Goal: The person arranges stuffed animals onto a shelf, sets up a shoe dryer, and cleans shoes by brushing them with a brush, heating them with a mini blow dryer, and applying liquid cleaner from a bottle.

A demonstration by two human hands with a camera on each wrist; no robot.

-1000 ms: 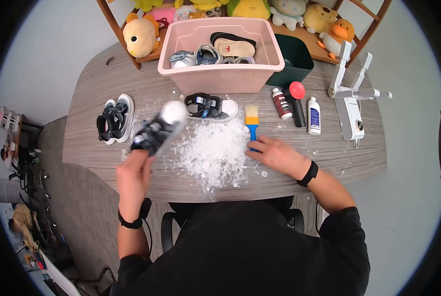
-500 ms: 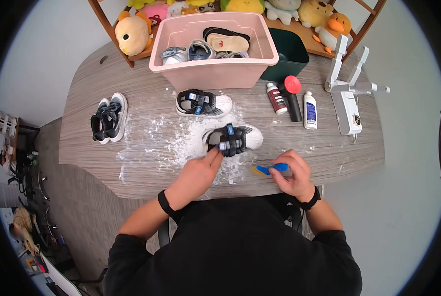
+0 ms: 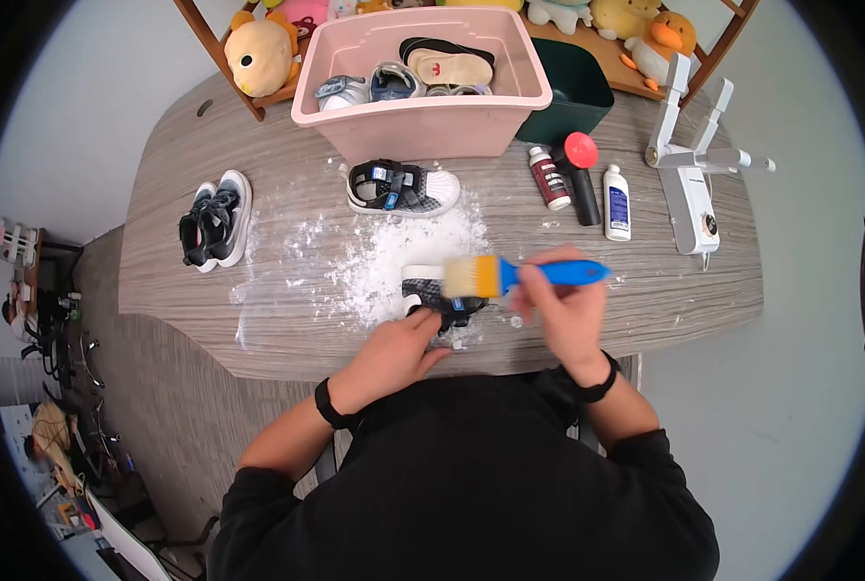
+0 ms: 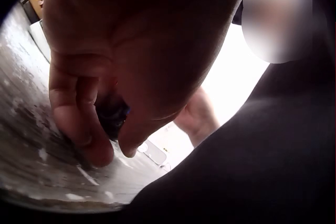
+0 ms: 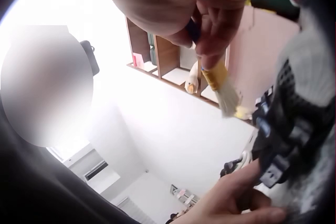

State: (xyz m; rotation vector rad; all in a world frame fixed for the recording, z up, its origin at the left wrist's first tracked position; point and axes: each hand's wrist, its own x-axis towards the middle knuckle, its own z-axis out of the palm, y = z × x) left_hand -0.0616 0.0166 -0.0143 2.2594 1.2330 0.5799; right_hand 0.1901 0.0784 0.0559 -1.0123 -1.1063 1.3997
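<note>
My left hand (image 3: 391,351) grips a black-and-white strapped sneaker (image 3: 421,288) by its opening, close over a patch of white powder (image 3: 384,257). The sneaker is tipped, its white sole edge facing away from me. A flat brush (image 3: 485,277) with a blue handle, yellow band and pale bristles is pinched in my right hand (image 3: 573,315). In the head view its bristles overlap the sneaker. The right wrist view shows the bristles (image 5: 227,100) pointing down, the sneaker's straps (image 5: 275,169) beside my left fingers. A matching sneaker (image 3: 405,189) stands behind the powder.
A pair of dark sneakers (image 3: 217,221) stands at the left. Behind are a pink bin (image 3: 423,131) of shoes and a dark green bin (image 3: 582,114). To the right are a red-brown bottle (image 3: 549,179), a red-and-black tool (image 3: 583,179), a white bottle (image 3: 617,205) and a white device (image 3: 689,208).
My left hand has brought the sneaker from the left to over the powder, then tipped it. My right hand has picked up the brush from the table and moved it to the sneaker.
</note>
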